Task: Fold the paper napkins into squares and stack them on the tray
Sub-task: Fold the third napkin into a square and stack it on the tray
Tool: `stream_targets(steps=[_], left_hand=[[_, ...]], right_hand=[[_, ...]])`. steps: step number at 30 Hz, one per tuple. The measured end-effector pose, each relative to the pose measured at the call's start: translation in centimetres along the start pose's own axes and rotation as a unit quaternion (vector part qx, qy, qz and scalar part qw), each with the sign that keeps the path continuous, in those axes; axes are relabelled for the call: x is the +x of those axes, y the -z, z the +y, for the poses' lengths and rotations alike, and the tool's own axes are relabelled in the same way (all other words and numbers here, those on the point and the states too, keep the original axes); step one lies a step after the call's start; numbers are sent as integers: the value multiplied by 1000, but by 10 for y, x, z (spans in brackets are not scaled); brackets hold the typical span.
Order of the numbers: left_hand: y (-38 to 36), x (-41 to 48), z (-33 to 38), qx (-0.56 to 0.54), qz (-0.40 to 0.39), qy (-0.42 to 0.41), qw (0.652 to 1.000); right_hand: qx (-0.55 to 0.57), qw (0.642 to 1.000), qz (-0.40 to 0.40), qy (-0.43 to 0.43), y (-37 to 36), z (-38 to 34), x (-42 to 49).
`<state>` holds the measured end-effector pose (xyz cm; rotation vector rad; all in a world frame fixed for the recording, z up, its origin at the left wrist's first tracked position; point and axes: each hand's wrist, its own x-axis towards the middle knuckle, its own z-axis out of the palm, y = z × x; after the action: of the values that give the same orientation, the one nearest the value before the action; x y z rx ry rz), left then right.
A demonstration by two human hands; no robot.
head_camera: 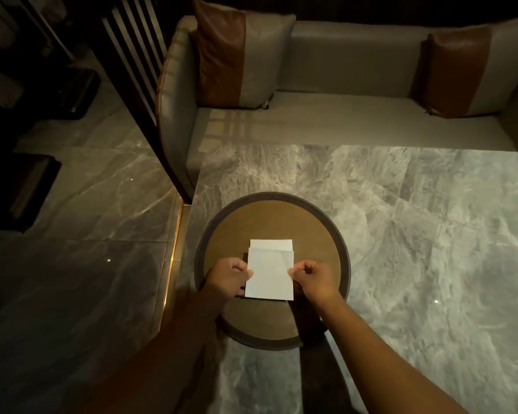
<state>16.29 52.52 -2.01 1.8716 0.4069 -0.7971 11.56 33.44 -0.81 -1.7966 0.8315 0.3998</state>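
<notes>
A white folded napkin [269, 274] is held over the round tray [340, 234], partly covering the folded napkins [271, 244] stacked there, whose far edges show beyond it. Its left edge is pinched by the curled fingers of the left hand [229, 277], its right edge by those of the right hand [313, 277]. The tray is set at the near left corner of a marble table [416, 234], beyond which a cushioned bench [341, 121] is seen.
</notes>
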Motion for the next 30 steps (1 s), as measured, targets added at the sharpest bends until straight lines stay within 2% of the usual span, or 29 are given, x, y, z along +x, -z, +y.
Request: stream_targets(steps=[5,14,21,25,30], left_hand=[[-4,17,6,41,19,-1,999],[-9,41,4,34,23,28,999],[-13,40,-5,45,72,-31,996],[-15,41,-5,57,83,-33,994],[-12,36,-6,99,93,-90,987]], right_hand=[[-37,998,10,40,7,-4,14],[-119,992,28,41,6,-8,42],[-158,985,51,42,4,-8,46],[-147,988,44,35,0,-7,45],[-155,987,32,27,-2,-9,46]])
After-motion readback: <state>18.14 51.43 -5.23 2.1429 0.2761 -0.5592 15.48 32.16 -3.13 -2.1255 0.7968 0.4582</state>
